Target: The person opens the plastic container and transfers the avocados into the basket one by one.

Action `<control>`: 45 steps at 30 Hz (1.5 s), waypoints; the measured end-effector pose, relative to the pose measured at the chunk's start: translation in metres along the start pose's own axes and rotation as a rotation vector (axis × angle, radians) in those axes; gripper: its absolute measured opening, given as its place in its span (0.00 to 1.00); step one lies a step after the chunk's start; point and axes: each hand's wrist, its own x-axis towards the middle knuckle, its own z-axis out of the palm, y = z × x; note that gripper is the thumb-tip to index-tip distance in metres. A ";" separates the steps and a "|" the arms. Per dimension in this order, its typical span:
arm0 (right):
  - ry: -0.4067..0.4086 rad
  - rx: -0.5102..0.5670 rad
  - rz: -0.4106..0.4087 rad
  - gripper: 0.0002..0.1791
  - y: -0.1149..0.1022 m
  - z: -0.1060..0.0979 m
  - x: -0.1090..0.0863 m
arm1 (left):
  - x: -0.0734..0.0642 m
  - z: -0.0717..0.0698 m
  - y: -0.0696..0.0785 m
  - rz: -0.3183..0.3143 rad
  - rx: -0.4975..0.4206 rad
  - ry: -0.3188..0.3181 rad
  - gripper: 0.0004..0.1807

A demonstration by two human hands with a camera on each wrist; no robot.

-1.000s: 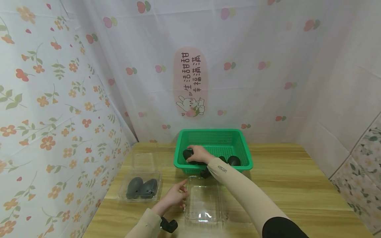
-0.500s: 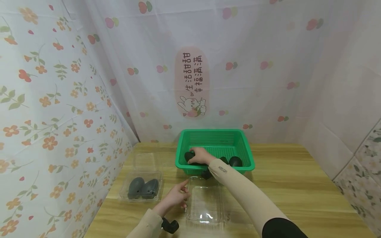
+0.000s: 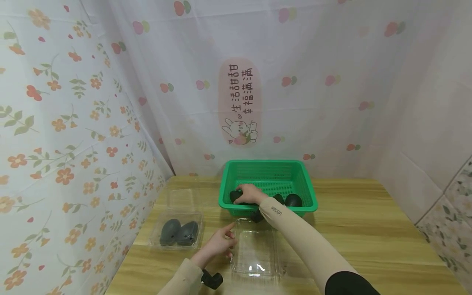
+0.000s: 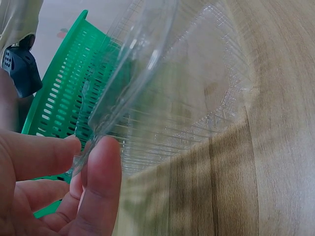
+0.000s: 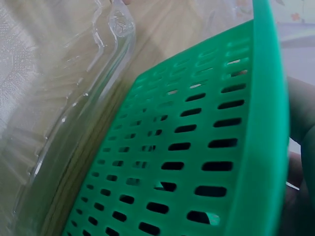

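Two hands (image 3: pixel 217 243) (image 3: pixel 250 194) hold one box (image 3: pixel 254 252), seemingly one ovoid (image 3: pixel 235 196).

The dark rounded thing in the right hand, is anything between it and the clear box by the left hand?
Yes, the near wall of the green basket. The dark rounded thing sits inside, gripped by the right hand; the clear box lies outside that wall. Whether it's lidded is unclear.

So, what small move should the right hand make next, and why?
Perhaps the right hand should lift the dark round thing out of the green basket, towards the middle box. It grips that thing inside the basket, the left hand pinches the middle box's edge, and the box on the left holds two similar dark things.
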 end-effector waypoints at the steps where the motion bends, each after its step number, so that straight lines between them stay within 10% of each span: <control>1: -0.001 -0.011 0.008 0.35 0.000 0.001 0.000 | 0.000 0.000 0.000 0.003 0.001 0.001 0.37; 45: -0.042 -0.105 0.136 0.29 0.013 0.010 0.009 | 0.002 0.002 -0.002 -0.012 -0.034 0.008 0.37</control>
